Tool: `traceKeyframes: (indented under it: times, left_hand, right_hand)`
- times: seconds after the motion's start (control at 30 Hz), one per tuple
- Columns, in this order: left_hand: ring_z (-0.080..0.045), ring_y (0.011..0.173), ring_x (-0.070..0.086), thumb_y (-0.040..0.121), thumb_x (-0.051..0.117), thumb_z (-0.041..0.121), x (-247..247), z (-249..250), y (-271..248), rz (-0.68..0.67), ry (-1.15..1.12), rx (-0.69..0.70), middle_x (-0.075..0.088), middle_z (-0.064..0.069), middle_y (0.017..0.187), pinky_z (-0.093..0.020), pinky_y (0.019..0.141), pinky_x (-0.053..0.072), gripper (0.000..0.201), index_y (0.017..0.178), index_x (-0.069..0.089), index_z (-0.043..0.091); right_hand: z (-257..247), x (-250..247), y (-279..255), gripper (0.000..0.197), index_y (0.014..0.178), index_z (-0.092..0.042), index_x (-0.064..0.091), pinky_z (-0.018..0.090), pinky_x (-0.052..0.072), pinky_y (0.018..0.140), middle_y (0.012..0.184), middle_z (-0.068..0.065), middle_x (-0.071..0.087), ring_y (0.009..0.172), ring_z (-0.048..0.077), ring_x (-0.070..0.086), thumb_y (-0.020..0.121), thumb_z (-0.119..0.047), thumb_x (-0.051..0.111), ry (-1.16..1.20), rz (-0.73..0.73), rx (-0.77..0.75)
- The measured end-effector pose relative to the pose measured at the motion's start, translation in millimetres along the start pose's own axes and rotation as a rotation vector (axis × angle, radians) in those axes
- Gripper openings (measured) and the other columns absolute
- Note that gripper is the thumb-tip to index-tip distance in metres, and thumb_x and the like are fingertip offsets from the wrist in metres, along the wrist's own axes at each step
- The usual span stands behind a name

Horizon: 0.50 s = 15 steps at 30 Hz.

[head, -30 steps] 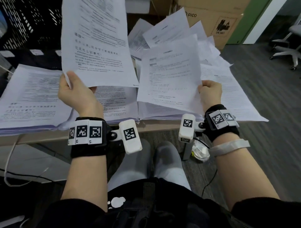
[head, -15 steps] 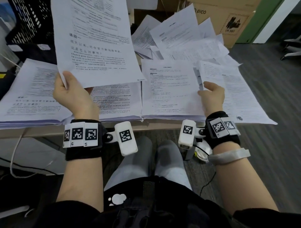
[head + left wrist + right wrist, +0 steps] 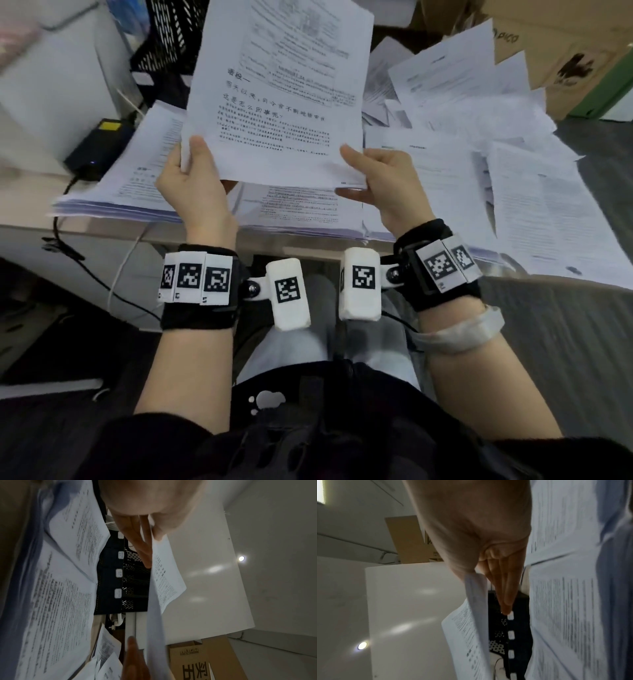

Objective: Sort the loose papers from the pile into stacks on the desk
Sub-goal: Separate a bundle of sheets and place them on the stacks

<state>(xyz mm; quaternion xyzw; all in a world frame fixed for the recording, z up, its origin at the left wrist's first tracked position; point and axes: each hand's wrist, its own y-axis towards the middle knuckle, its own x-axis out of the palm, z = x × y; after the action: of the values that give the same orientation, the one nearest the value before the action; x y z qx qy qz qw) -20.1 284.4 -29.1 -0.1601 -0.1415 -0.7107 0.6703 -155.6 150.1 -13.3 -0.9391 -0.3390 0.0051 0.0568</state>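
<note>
A thin sheaf of printed sheets (image 3: pixel 281 89) stands upright above the desk's near edge. My left hand (image 3: pixel 191 171) pinches its lower left corner, thumb in front and fingers behind. My right hand (image 3: pixel 373 178) pinches the lower right corner the same way. The left wrist view shows the sheets (image 3: pixel 164 577) edge-on between thumb and fingers; the right wrist view shows the same sheets (image 3: pixel 471 622). Under them lie three sorted stacks: a left stack (image 3: pixel 137 178), a middle stack (image 3: pixel 301 209) and a right stack (image 3: pixel 438 185). The loose pile (image 3: pixel 462 92) spreads over the far right.
A black mesh file rack (image 3: pixel 171 37) stands behind the left stack. A black power adapter (image 3: pixel 99 147) with its cable lies at the left. Cardboard boxes (image 3: pixel 561 58) stand beyond the pile. A loose sheet (image 3: pixel 548 219) overhangs the desk edge (image 3: pixel 113 229) at the right.
My right hand put its sheet down on the right stack, let go and moved left to take the lower right corner of the sheets held up by my left hand.
</note>
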Motion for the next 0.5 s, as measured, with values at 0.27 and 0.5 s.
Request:
traceKeyframes:
  times: [0.27,0.5]
  left_hand:
    - [-0.01,0.081,0.063,0.085,0.063,0.005,-52,31,29,-0.048,0.08,-0.031,0.067,-0.001,0.104,-0.018,0.055,0.05,0.028,0.108,0.058,0.018]
    - [-0.006,0.081,0.067,0.075,0.064,-0.01,-93,43,66,0.097,0.136,0.092,0.068,0.003,0.092,-0.017,0.067,0.054,0.032,0.101,0.06,0.009]
  right_hand:
    - [-1,72,4,0.03,0.062,-0.006,0.059,0.02,0.05,0.048,0.053,-0.004,0.065,0.049,0.007,0.062,0.09,0.002,0.054,0.077,-0.013,0.006]
    - [12,127,3,0.021,0.073,-0.001,0.058,0.017,0.043,0.04,0.074,0.014,0.071,0.046,0.017,0.066,0.093,-0.004,0.05,-0.041,-0.177,0.075]
